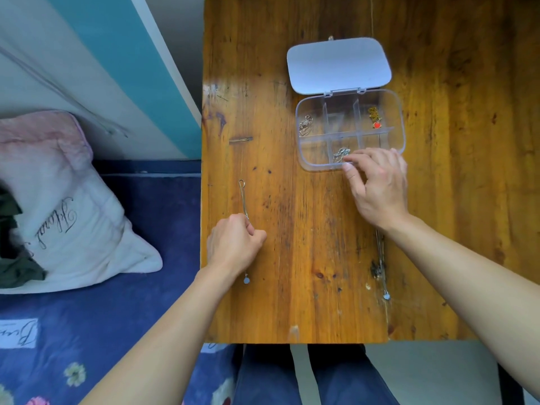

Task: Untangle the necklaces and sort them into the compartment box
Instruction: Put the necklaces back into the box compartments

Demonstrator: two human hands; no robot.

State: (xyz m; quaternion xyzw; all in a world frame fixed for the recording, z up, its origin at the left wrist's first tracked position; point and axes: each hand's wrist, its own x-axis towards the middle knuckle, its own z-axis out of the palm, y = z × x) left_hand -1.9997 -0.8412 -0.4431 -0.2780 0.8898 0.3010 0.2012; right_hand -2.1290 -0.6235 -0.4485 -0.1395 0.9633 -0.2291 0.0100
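Note:
A clear compartment box (399, 118) lies open on the wooden table, its lid (339, 64) folded back. A silvery necklace (305, 125) fills the far left compartment, a gold one with a red heart (374, 117) the far right, and a silver one (340, 154) the near middle. My right hand (377, 182) rests at the box's near edge, fingertips touching that silver necklace. My left hand (233, 241) is closed on a thin chain necklace (242, 197) stretched along the table's left side, its pendant (246, 279) by my wrist. Another chain (381, 264) with a pendant lies under my right forearm.
The wooden table (292, 229) ends at its left edge close to my left hand. Beside it is a bed with a blue sheet (117, 302) and a white and pink pillow (67, 200). My legs are below the table's near edge.

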